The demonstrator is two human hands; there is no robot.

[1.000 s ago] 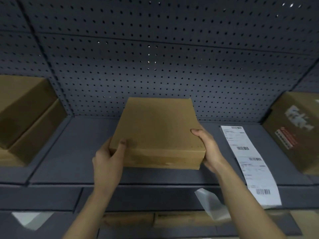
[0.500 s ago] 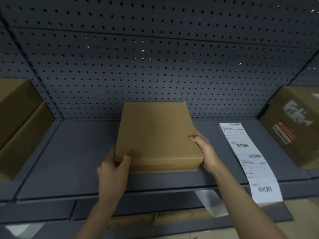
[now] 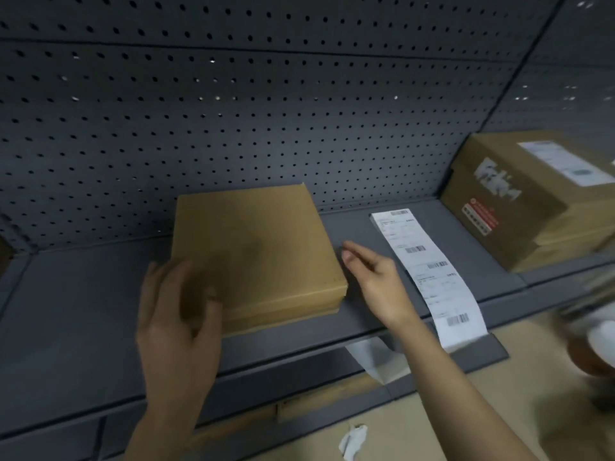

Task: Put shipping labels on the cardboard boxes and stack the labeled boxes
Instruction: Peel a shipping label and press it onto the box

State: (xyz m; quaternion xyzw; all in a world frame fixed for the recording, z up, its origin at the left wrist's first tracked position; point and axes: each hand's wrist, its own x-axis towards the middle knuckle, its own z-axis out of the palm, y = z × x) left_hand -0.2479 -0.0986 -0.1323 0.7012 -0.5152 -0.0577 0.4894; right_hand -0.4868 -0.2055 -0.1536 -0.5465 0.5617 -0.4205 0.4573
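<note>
A blurred left hand, fingers spread loose, touches the near-left corner of a flat, plain-topped brown cardboard box lying on a grey metal shelf. The right hand hovers open just beside the box's right edge. A white strip of barcoded shipping labels overhangs the shelf's front edge.

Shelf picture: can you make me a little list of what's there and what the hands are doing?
plain box: flat, lying on the shelf, no label on top
left hand: open, at its front left corner, blurred
right hand: open, just right of the box, off it
label strip: lying right of the box, end hanging over the shelf edge
labelled box: far right, white label on top
</note>
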